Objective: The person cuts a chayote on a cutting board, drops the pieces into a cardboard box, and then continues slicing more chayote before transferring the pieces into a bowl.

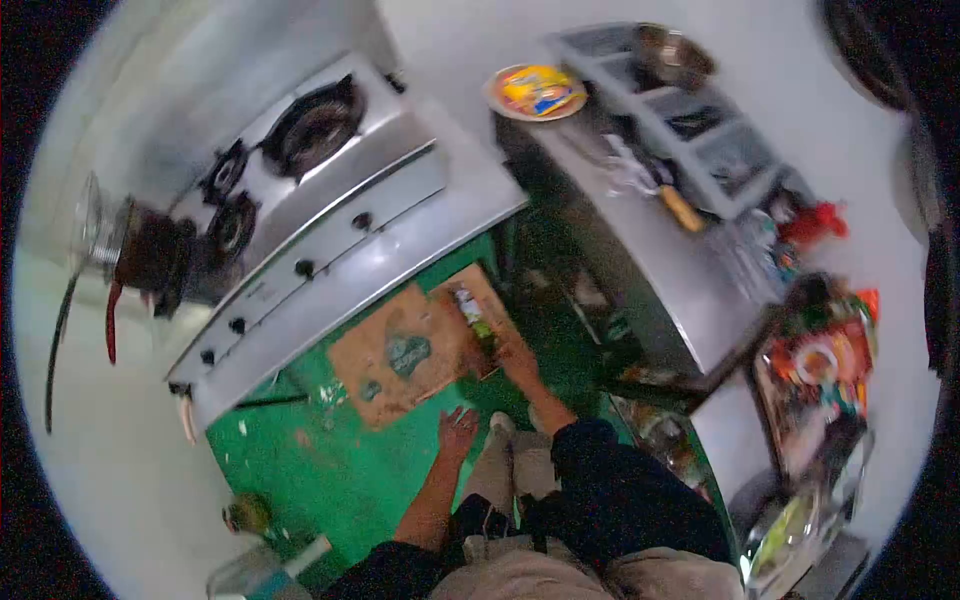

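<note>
My right hand (518, 364) reaches forward, its fingers closed around the near end of a slim green-and-white bottle (474, 316). The grip itself is blurred. Beyond the bottle I see flattened brown cardboard (385, 360) with dark green print, lying on the green floor. My left hand (458, 428) hangs lower and to the left, fingers apart, holding nothing. It is over the floor near the cardboard's front edge.
A steel gas stove (400, 225) stands at left. To the right, a steel counter (640, 275) carries a plate with a yellow packet (537, 92), a grey divided bin (735, 160) and a wooden-handled tool (682, 208). A laden tray (775, 420) sits at far right.
</note>
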Tool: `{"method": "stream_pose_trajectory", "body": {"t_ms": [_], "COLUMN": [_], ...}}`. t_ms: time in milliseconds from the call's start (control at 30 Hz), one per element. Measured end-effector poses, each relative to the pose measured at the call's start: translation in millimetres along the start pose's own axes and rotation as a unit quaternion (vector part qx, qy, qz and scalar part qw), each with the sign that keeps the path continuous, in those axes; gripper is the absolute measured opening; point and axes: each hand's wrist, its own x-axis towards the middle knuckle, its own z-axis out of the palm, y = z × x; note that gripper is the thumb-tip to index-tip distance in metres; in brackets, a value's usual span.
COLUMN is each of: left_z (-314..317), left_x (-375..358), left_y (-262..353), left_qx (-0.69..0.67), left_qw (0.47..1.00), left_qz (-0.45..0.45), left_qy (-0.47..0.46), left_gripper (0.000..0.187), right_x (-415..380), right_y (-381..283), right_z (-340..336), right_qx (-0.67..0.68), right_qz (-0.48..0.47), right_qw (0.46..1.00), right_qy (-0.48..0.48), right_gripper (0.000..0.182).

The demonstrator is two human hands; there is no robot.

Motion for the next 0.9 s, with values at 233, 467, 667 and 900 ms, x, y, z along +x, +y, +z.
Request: {"method": "stream_pose_trajectory", "body": {"t_ms": [233,467,667,900], "left_z": [-2,43,100,30], "left_x": [-61,-93,-194,-304], "left_y": [9,-78,-256,-463], "left_qx": [0.214,0.372,0.401,0.586], "left_qw": [0.971,0.911,0.869,0.699], "left_qz": [-0.020,-0.134,-0.211,-0.294], "left_qy": [-0.100,-0.120,-0.197,-0.285], "left_gripper": [0.060,0.054,0.032,0.044], "right_x": [-230,-512,-758,-961], "right_y": [34,109,167,130], "right_z": [-67,-126,-86,-108], "right_qx": [-0.041,-0.111,0.749,0.296], "right_qz": [0.138,0.406,0.251,0.455], "right_qw": [0.955,0.907,0.610,0.722], "right_qy": [-0.258,0.035,0.064,0.429], "right_gripper": [0.026,0.030,0.026,0.035]}}
